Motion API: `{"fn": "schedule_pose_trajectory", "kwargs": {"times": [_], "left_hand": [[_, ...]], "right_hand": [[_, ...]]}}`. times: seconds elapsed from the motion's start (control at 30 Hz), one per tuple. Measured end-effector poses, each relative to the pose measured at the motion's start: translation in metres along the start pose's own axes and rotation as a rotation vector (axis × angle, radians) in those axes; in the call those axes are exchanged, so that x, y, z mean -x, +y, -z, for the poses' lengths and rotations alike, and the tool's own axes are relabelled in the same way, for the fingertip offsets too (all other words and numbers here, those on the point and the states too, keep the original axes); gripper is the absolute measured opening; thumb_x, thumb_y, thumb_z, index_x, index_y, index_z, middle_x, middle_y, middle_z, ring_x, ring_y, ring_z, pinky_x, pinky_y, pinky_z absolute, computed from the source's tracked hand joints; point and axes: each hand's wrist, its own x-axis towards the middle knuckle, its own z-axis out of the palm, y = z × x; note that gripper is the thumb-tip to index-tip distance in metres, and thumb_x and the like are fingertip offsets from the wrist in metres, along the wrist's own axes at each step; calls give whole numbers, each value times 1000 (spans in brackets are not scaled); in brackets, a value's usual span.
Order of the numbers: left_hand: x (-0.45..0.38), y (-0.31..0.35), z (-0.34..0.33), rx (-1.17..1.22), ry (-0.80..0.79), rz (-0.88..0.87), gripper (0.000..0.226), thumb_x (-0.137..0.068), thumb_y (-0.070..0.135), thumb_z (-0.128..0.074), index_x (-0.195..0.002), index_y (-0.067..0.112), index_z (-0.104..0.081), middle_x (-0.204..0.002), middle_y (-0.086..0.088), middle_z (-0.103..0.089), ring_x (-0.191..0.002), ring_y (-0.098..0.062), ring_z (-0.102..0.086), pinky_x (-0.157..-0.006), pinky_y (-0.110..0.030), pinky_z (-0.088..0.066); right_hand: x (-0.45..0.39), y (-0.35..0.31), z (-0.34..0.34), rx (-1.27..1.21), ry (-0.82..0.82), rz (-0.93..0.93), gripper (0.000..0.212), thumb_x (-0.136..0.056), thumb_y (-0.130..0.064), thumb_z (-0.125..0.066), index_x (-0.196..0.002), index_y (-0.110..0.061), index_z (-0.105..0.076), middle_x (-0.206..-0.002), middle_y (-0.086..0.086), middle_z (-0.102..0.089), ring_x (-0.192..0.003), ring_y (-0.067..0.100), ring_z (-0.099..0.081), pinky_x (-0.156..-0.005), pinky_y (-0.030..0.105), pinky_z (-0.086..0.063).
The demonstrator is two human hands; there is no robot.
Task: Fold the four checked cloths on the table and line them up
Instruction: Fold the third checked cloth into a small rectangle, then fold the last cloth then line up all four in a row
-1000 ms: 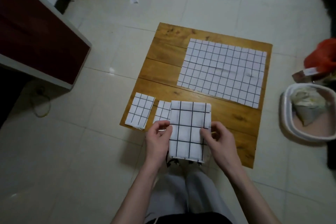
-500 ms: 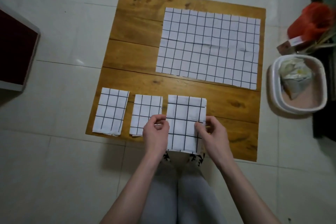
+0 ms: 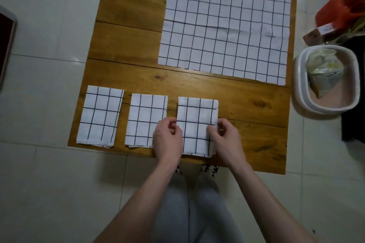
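Note:
Three folded white checked cloths lie in a row along the near edge of the wooden table [image 3: 128, 45]: the left one [image 3: 99, 115], the middle one [image 3: 145, 119] and the right one [image 3: 197, 124]. My left hand [image 3: 167, 140] pinches the left edge of the right folded cloth and covers the middle cloth's near right corner. My right hand [image 3: 225, 139] pinches that same cloth's right edge. A fourth checked cloth [image 3: 225, 31] lies spread flat over the far right part of the table.
A white basin [image 3: 325, 108] with a crumpled bag inside stands on the tiled floor right of the table. A red bag [image 3: 343, 4] and a small box lie behind it. A dark cabinet edge [image 3: 6, 45] shows at far left. My legs are under the near edge.
The view has tilted down and closer. The cloth in my hands, held off the near edge before, now lies flat on the table in line with the other two.

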Motion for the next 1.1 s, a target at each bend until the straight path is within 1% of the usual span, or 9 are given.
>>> {"fn": "schedule_pose_trajectory", "kwargs": {"times": [0.2,0.3,0.33,0.43,0.57,0.63,0.77,0.93,1.1], "left_hand": [[-3,2,-6,-143,6,-45,24,-101,16,-61,-124,19,-68,-110,5,-66,-95,-11,-64,-80,-28,-58],[-3,7,-3,-171,10,-44,26,-102,17,-61,-127,19,-68,-114,4,-67,-98,-12,-64,-81,-26,-56],[-3,8,-1,-175,7,-39,27,-102,17,-61,-128,19,-68,-115,4,-67,-98,-12,-63,-81,-25,-55],[1,14,7,-164,-14,-22,26,-103,19,-59,-128,20,-68,-116,4,-68,-98,-11,-64,-80,-27,-56],[15,32,29,-48,-37,-39,27,-104,24,-59,-130,22,-67,-113,9,-68,-92,1,-61,-79,-22,-53],[29,46,45,-10,-45,-103,27,-104,25,-59,-130,23,-66,-111,14,-65,-96,5,-58,-84,-23,-54],[62,74,83,-46,-67,-303,31,-105,31,-55,-134,25,-64,-119,16,-63,-113,-3,-58,-97,-34,-56],[103,109,131,-362,-12,-696,44,-104,40,-47,-141,18,-60,-134,1,-64,-126,-15,-56,-108,-37,-48],[140,151,160,-489,43,-898,54,-103,44,-43,-144,11,-57,-139,-8,-62,-131,-25,-55,-113,-47,-47]], "right_hand": [[-2,4,-1,103,-46,-10,19,-103,-25,-62,-121,-27,-65,-100,-22,-66,-90,-6,-63,-77,18,-55],[-1,2,1,165,-47,-9,34,-103,-24,-62,-137,-19,-63,-114,-10,-68,-97,0,-61,-78,12,-45],[0,1,3,188,-29,-4,40,-103,-25,-63,-142,-17,-60,-123,-4,-68,-105,5,-62,-84,15,-48],[7,-4,11,237,26,-18,57,-103,-30,-62,-156,-16,-44,-145,3,-59,-129,16,-57,-108,38,-51],[33,-25,27,182,64,23,55,-104,-33,-60,-155,-21,-44,-144,-1,-58,-124,11,-56,-105,36,-52],[53,-42,36,177,87,76,52,-104,-33,-59,-154,-23,-46,-143,-4,-58,-125,9,-55,-104,33,-50],[94,-79,59,223,134,181,52,-105,-37,-58,-153,-24,-46,-151,-4,-54,-138,10,-49,-112,35,-45],[151,-122,106,426,298,436,55,-103,-43,-53,-149,-14,-53,-149,5,-58,-140,19,-52,-116,38,-42],[202,-150,153,609,461,542,61,-107,-52,-39,-152,-14,-50,-155,7,-52,-146,23,-45,-119,46,-40]]}}
